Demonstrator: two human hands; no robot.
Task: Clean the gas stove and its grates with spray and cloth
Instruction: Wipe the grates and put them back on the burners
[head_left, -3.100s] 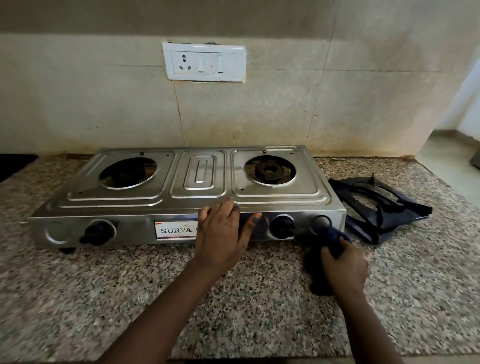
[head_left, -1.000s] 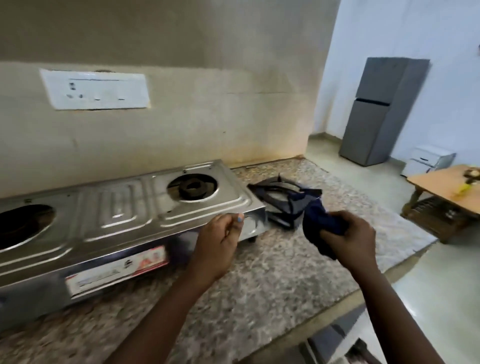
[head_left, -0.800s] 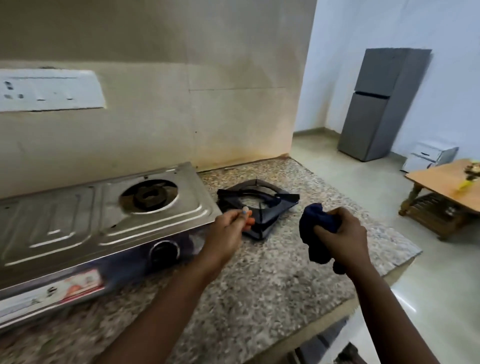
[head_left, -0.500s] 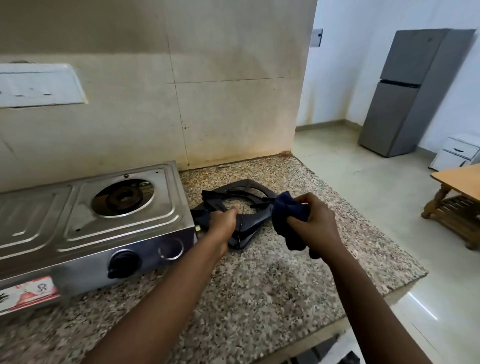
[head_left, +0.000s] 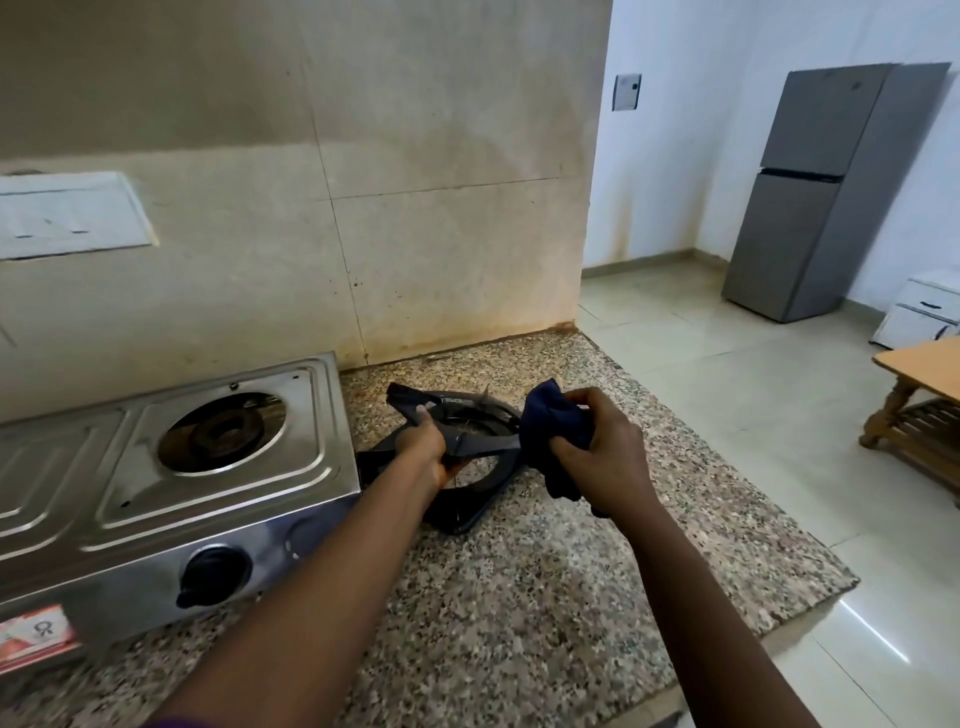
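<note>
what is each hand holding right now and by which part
Left hand grips the upper black metal grate by its near frame bar; right hand holds the bunched dark blue cloth.

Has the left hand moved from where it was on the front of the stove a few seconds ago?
Yes. The left hand has left the gas stove front and gone right, past the stove's right end, and now grips the black grate on the granite counter.

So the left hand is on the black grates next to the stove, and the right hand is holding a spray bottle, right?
Not quite. The left hand does grip the black grates lying on the counter right of the stove, but the right hand holds a bunched dark blue cloth, not a spray bottle. The head view shows no bottle.
</note>
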